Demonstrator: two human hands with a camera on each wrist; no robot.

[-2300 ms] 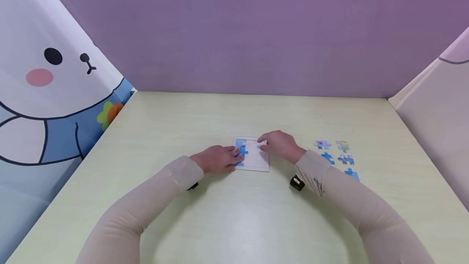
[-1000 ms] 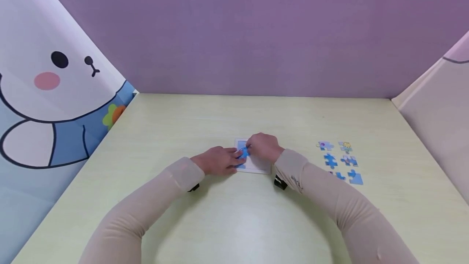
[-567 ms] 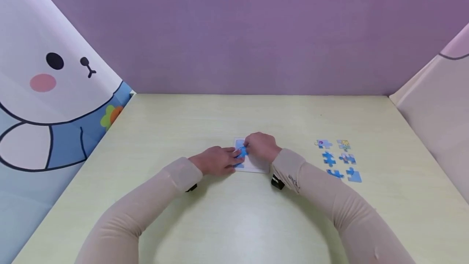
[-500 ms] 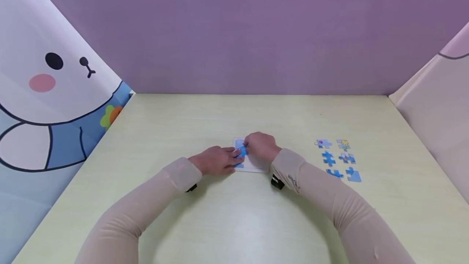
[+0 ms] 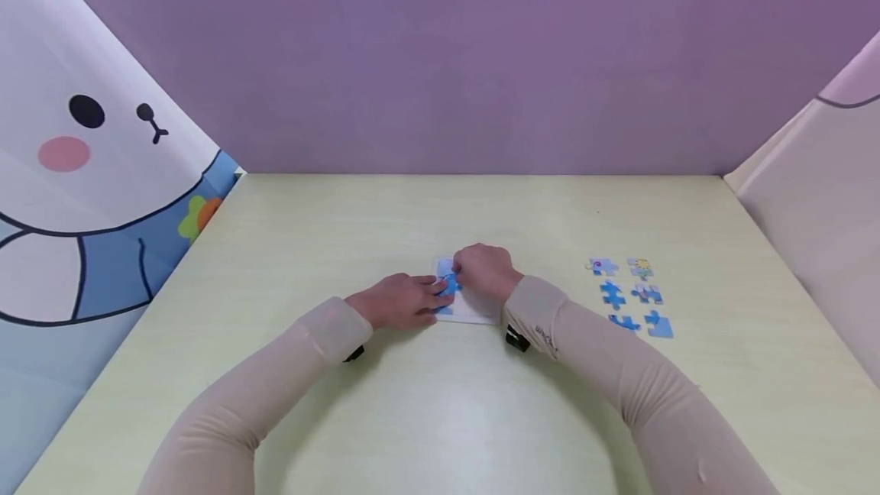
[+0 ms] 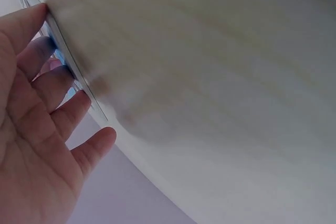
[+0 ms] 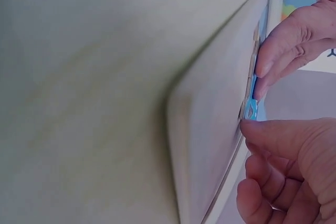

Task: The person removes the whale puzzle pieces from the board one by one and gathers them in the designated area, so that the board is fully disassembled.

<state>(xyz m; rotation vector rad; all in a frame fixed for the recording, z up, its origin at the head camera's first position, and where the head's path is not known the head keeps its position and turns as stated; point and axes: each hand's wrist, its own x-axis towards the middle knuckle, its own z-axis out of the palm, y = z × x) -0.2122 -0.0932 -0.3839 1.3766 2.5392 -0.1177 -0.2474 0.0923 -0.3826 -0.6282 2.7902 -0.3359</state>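
A shallow white puzzle tray (image 5: 470, 317) lies on the table with blue jigsaw pieces (image 5: 450, 283) along its left side. My left hand (image 5: 400, 302) rests on the tray's left part, fingers extended over the pieces. In the left wrist view, the fingers (image 6: 55, 85) of that hand spread along the tray edge. My right hand (image 5: 485, 270) is over the tray's upper part with curled fingers. The right wrist view has the right thumb (image 7: 278, 134) at the edge of a blue puzzle piece (image 7: 251, 109), pinching it; the fingertip opposite is hidden.
To the right of the tray, several loose puzzle pieces lie in two columns, among them a piece with a sun (image 5: 641, 266) and a blue corner piece (image 5: 660, 325). A purple backdrop (image 5: 481, 59) stands behind the table (image 5: 440, 411).
My right hand has moved left from the tray's upper right corner to the blue pieces and stays there. My left hand has kept its place on the tray. The view has shifted slightly.
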